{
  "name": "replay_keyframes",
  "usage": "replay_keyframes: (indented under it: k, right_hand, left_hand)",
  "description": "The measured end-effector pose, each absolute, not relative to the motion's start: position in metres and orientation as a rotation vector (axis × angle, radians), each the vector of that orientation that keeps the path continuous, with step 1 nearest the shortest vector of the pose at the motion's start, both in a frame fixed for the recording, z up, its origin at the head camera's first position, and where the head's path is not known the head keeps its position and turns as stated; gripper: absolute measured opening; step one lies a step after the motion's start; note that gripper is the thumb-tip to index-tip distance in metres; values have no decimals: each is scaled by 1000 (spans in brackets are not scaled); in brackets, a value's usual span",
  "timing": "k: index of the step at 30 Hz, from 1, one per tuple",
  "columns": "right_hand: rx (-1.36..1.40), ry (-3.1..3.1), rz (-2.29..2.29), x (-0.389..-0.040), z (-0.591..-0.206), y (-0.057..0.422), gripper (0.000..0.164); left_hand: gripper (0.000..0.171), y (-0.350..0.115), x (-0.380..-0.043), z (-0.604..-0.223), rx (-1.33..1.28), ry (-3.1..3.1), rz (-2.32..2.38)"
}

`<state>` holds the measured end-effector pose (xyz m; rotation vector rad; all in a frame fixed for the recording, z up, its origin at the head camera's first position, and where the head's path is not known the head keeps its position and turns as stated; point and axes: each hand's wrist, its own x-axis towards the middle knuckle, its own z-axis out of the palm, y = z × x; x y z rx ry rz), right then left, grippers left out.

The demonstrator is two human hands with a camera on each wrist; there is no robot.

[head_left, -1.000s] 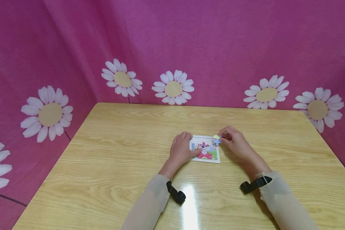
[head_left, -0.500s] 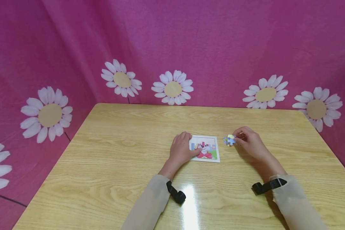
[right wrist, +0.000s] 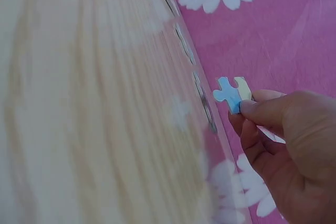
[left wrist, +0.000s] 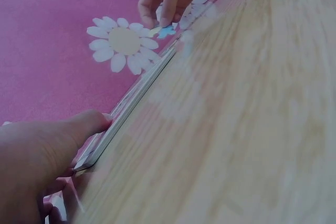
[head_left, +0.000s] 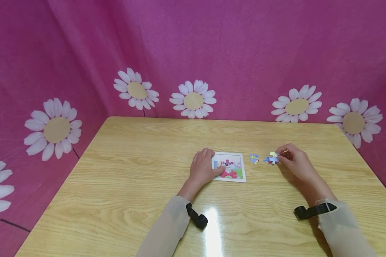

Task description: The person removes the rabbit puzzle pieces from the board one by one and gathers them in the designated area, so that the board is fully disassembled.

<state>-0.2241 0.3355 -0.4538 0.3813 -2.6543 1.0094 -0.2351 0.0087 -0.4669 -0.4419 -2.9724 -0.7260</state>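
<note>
My left hand point(head_left: 203, 167) grips the left side of a white-framed jigsaw puzzle point(head_left: 243, 171), its thumb lying over the partly filled picture of a red and white cartoon animal. Between the thumb and fingertips of my right hand point(head_left: 297, 162) is a blue and pale yellow puzzle piece point(right wrist: 229, 95), raised above the tabletop in the right wrist view. Just below and left of it in the head view lies a loose puzzle piece point(head_left: 266, 160), partly covered by the held one. Another loose piece point(head_left: 254, 158), blue and yellow, lies beside the frame's right edge.
The wooden table point(head_left: 141, 200) has its back edge against a magenta cloth point(head_left: 244, 43) printed with large white daisies. Each wrist carries a black strap with a camera. Light glares off the tabletop point(head_left: 212, 228) near the front.
My right hand has carried the pinched piece rightward, from the frame's upper right corner to over the loose pieces. The left hand and the puzzle have stayed in place.
</note>
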Motion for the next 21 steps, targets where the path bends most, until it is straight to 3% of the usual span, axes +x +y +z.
replay_keyframes:
  k: [21]
  right_hand:
    - [288, -2730, 962, -217, -452, 376, 13]
  left_hand:
    - [66, 8, -235, -467, -436, -2981, -729]
